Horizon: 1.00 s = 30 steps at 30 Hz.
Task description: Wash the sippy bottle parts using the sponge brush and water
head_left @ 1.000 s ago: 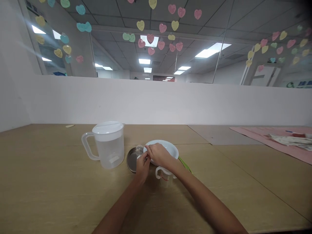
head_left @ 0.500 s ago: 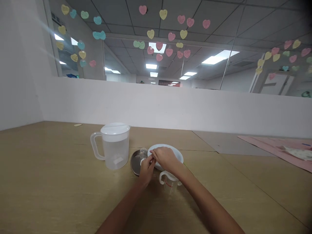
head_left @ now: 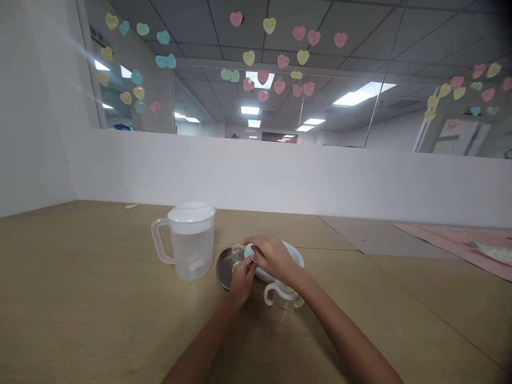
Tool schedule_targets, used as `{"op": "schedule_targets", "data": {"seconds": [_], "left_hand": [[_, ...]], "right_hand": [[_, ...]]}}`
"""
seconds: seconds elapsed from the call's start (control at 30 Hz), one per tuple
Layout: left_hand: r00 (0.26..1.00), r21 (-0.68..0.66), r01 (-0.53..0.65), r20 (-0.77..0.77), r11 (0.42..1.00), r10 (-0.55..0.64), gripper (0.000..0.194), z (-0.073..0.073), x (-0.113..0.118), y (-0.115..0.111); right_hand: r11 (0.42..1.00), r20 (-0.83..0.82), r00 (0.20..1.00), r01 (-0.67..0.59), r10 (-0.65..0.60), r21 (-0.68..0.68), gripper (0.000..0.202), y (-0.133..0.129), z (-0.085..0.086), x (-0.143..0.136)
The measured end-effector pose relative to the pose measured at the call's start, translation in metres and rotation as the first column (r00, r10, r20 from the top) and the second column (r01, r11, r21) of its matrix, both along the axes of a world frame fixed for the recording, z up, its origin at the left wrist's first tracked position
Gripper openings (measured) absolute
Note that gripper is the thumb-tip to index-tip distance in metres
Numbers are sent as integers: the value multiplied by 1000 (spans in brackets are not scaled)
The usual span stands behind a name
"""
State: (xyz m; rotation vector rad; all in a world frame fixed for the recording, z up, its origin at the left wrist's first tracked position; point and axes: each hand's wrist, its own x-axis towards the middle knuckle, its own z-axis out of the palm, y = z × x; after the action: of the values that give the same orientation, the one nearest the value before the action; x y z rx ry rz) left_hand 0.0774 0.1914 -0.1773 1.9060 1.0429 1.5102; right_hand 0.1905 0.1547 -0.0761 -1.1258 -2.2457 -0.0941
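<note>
My left hand (head_left: 242,278) and my right hand (head_left: 272,258) meet above a white plate (head_left: 295,255). Their fingers are closed around a small, pale translucent piece (head_left: 254,257), mostly covered, whose kind I cannot make out. Beside my left hand lies a round metal tray (head_left: 224,269), with a clear dome-shaped cap (head_left: 237,253) at its far side. Something white on the tray is partly hidden by my left fingers. Under my right wrist stands a clear baby bottle (head_left: 283,306) with two white handles and red markings, its top partly covered by the wrist.
A lidded translucent plastic jug (head_left: 192,250) holding clear liquid stands left of the tray, handle leftward. A pink cloth (head_left: 448,240) lies at the far right on the wooden table (head_left: 100,298). A white wall (head_left: 256,176) with windows above borders the back.
My right hand's fingers have shifted and lifted slightly, so the pale piece between the hands shows more. The whole view has moved a little; the jug, tray and bottle stay put.
</note>
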Motion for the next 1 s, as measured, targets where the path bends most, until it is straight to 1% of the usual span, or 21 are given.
{"op": "schedule_targets", "data": {"seconds": [0.07,0.1,0.17,0.23,0.3,0.37,0.43,0.47,0.5,0.57,0.67,0.7,0.77,0.83,0.9,0.93,0.97,1.0], "left_hand": [[999,-3,39,-12,999,-39,36,0,1,0],[999,-6,43,-12,999,-43,36,0,1,0],[999,-16,34,-15,999,-34,36,0,1,0],[999,-21,50,-11,999,-50,35,0,0,0],[998,-17,70,6,997,-70,36,-1,-1,-1],[998,-17,67,8,998,-67,36,-2,-1,-1],[999,-28,50,-16,998,-51,36,-3,-2,0],[999,-31,45,-26,998,-46,35,-4,-2,0],[999,-29,45,-29,999,-46,35,-5,-2,1],[998,-7,52,-21,999,-53,35,-6,-3,2],[997,42,61,-42,997,-59,36,-7,-3,4],[997,54,57,-57,997,-54,36,-6,-2,5],[996,66,45,-83,997,-40,36,-5,-1,5],[994,63,33,-103,998,-26,35,-4,1,6],[991,56,32,-135,998,-25,33,-3,3,6],[987,56,37,-155,998,-28,32,-3,4,5],[984,55,44,-173,998,-34,32,-2,5,4],[981,54,53,-187,997,-42,33,-2,6,3]], "right_hand": [[997,-81,995,-44,49,64,33,-5,4,-2],[996,-113,992,-47,55,73,33,-6,6,-3],[999,-135,990,-24,28,30,33,-6,7,-3],[998,-95,995,12,-17,-55,29,-2,6,-2],[992,-3,998,54,-55,-115,25,3,3,0],[986,118,987,121,-107,-119,32,6,1,2],[978,241,956,192,-168,-79,39,9,0,3],[977,296,937,206,-183,-50,41,9,0,3],[980,347,920,199,-181,-16,41,9,1,3],[988,426,891,145,-157,61,39,8,2,3],[980,464,872,76,-154,183,35,7,3,4],[972,442,883,63,-160,226,34,7,3,5],[947,346,927,26,-143,321,33,7,4,6],[901,184,980,-7,-81,434,39,3,7,9],[838,-38,999,20,1,546,48,-6,13,13],[808,-170,985,71,36,585,51,-12,18,17],[786,-319,946,156,55,598,52,-18,22,21],[777,-469,882,255,58,575,51,-23,27,27]]}}
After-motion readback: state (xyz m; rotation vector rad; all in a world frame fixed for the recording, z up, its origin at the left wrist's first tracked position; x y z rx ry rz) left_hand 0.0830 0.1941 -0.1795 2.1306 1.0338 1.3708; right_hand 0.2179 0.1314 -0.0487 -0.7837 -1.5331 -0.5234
